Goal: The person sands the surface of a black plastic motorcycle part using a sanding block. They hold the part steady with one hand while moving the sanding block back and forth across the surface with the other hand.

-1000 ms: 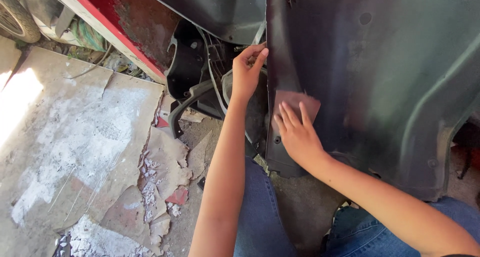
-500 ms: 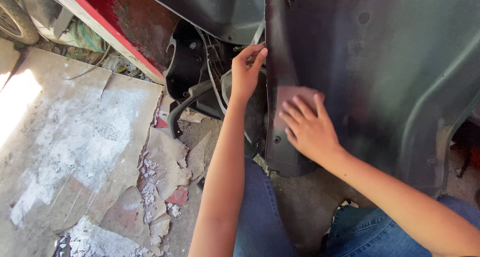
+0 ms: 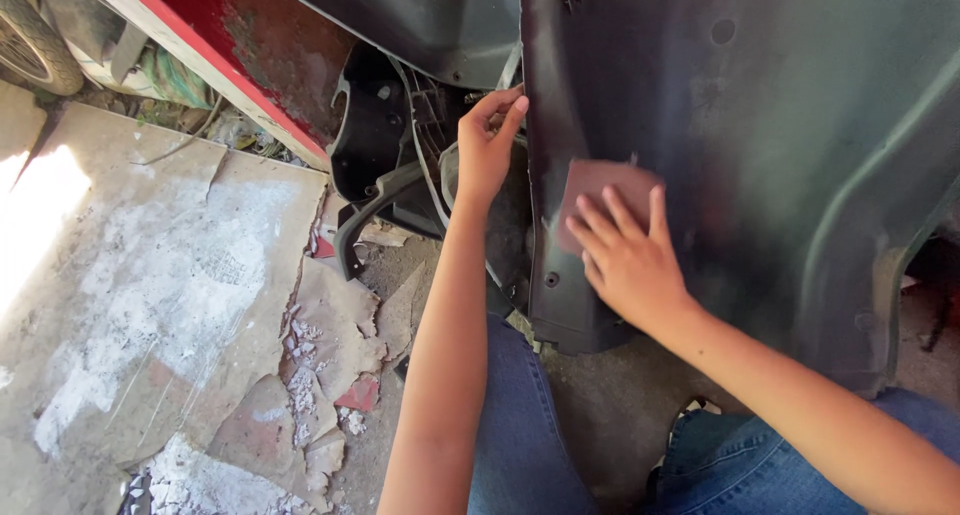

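Since the earlier frame the right hand point(image 3: 628, 260) has slid its reddish-brown sandpaper sheet point(image 3: 598, 187) up and to the right across the dark plastic panel point(image 3: 760, 155), away from the panel's lower left edge; the left hand point(image 3: 486, 145) has kept its place on the rim.

Head view: there is 1 view only, looking down over both bare forearms. The right hand lies flat with fingers spread, pressing the sandpaper sheet against the dusty, greenish-black face of the panel; the sheet shows above and to the left of the fingertips, the rest hidden under the palm. The left hand is curled narrow around the panel's left edge, fingers pinching the rim near its upper part, thumb on the near side. The panel stands nearly upright, its lower end resting between the person's knees in blue jeans point(image 3: 520, 445). Behind the left hand sit black plastic body parts point(image 3: 385, 175), and above them a red, rusted metal edge point(image 3: 250, 65) runs diagonally. On the left, broken cardboard sheets point(image 3: 180, 295) lie on the ground, torn and whitened, part of them in bright sun. A tyre point(image 3: 30, 45) shows in the top left corner
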